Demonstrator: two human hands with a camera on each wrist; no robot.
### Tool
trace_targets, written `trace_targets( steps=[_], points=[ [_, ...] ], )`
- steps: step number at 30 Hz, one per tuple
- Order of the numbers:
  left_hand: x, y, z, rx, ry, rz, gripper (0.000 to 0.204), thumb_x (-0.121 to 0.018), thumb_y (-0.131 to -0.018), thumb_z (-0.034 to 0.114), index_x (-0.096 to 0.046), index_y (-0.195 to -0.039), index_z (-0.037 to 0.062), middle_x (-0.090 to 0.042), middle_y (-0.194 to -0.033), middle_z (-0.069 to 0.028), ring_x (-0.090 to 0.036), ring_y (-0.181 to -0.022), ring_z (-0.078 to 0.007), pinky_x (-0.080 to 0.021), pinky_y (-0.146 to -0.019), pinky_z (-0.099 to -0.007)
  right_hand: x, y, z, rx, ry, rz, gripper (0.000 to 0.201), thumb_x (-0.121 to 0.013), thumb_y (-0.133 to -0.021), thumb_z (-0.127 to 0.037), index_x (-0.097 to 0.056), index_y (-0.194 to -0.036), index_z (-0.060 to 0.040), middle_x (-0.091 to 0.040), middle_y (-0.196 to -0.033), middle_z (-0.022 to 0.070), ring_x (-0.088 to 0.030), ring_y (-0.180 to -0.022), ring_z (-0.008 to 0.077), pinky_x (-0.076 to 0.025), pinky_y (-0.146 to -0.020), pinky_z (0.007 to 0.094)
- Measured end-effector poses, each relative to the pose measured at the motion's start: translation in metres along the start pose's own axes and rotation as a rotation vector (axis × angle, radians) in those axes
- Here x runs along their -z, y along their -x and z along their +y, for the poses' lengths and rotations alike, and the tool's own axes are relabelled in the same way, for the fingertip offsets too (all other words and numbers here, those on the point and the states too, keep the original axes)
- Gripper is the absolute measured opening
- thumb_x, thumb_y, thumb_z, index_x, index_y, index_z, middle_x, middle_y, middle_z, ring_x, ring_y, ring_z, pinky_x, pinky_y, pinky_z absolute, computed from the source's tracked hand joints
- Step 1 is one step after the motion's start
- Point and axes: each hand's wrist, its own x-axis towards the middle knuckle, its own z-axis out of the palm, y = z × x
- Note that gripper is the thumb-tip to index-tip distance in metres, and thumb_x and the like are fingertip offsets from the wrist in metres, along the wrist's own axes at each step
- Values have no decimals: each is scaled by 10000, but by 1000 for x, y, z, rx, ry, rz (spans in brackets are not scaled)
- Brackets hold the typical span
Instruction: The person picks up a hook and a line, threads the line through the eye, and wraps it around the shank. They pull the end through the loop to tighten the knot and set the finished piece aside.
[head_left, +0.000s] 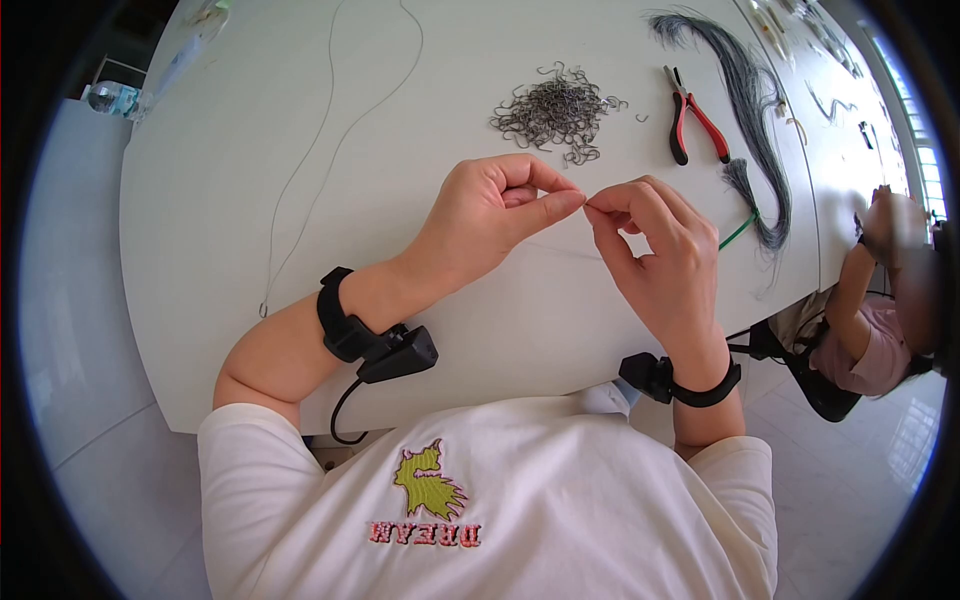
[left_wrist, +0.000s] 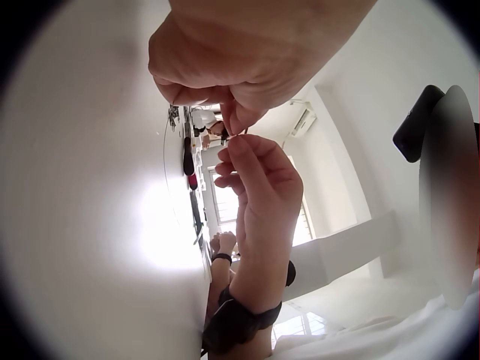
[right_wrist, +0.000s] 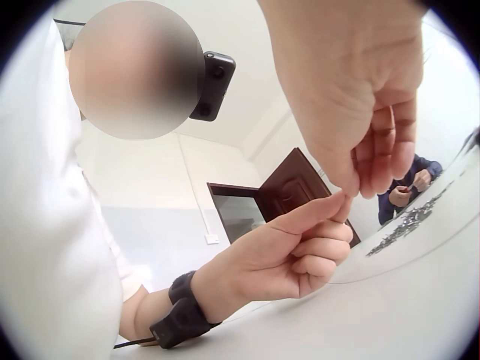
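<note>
Over the middle of the table, my left hand (head_left: 490, 205) and right hand (head_left: 660, 245) meet at their fingertips. Thumb and forefinger of each pinch together on something tiny or very thin; I cannot tell what it is. In the left wrist view the right hand (left_wrist: 262, 184) comes up from below to the left hand's fingertips. The right wrist view shows the left hand (right_wrist: 277, 259) with its other fingers curled in. Just beyond the hands lies a heap of small bent metal hooks (head_left: 560, 112), one lying apart from it.
Red-and-black pliers (head_left: 697, 118) lie right of the heap, beside a long bundle of grey strands (head_left: 755, 110) with a green tie (head_left: 738, 232). A thin looped line (head_left: 330, 150) stretches across the table's left. Another person (head_left: 870, 310) sits at the right.
</note>
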Motion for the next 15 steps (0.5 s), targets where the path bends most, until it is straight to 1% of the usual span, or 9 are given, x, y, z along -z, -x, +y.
trace_targets(
  steps=[2,3,5,7,9,11,13,14,15],
  points=[
    [-1,0,0,-16,-18,1,145,-710,-917,132,-705,-975,-1,-505,-669,115,-410,-634,28,-377,-614,-149,1,-1,-1,10,-1,3,129,-723,-762,-10,-618,-796,-77,-625,-722,17,-630,-641,185,-486,-530,302],
    [0,1,1,-18,-18,-1,145,-710,-917,132,-705,-975,-1,-505,-669,115,-410,-634,28,-377,-614,-149,1,-1,-1,20,1,6,130,-722,-759,-9,-618,-789,-79,-623,-718,16,-628,-639,184,-486,-530,302],
    [-2,1,3,-22,-141,36,114,-706,-915,118,-707,-961,14,-454,-645,126,-385,-619,26,-365,-600,-151,0,0,-1,13,-10,15,130,-723,-756,-11,-617,-785,-81,-622,-715,15,-625,-634,182,-484,-529,299],
    [-3,2,2,-36,-150,27,101,-704,-913,111,-704,-950,17,-441,-642,127,-370,-615,26,-350,-589,-151,1,3,1,-6,10,27,131,-724,-754,-14,-617,-780,-84,-620,-711,14,-622,-629,181,-481,-528,297],
    [-4,2,3,-52,-157,11,88,-702,-912,105,-701,-939,21,-428,-640,129,-356,-610,26,-334,-578,-150,2,6,5,3,-32,-8,128,-725,-753,-21,-621,-778,-90,-622,-710,13,-623,-630,177,-476,-521,295],
    [-5,5,6,-26,-243,29,74,-695,-914,96,-692,-918,21,-421,-644,130,-332,-600,26,-300,-565,-147,11,10,8,8,-11,-31,122,-736,-769,-47,-621,-773,-89,-624,-711,16,-635,-626,162,-477,-521,291],
    [-5,5,5,-32,-220,14,71,-694,-913,93,-690,-913,21,-416,-646,131,-323,-600,27,-289,-562,-146,23,14,9,-143,-108,-115,93,-745,-779,3,-664,-814,-25,-650,-733,49,-659,-640,148,-506,-579,257],
    [-4,4,5,-29,-204,19,69,-693,-913,90,-687,-909,21,-411,-649,132,-315,-600,27,-278,-558,-145,34,18,15,-219,-103,-108,78,-742,-797,-12,-667,-817,-19,-657,-745,54,-653,-645,142,-503,-592,251],
    [-3,4,4,-33,-198,11,69,-693,-913,90,-687,-909,21,-411,-649,132,-315,-600,27,-278,-558,-145,45,23,27,-262,-62,-73,89,-745,-809,-72,-658,-811,-55,-665,-763,46,-661,-635,155,-508,-562,256]
  ],
)
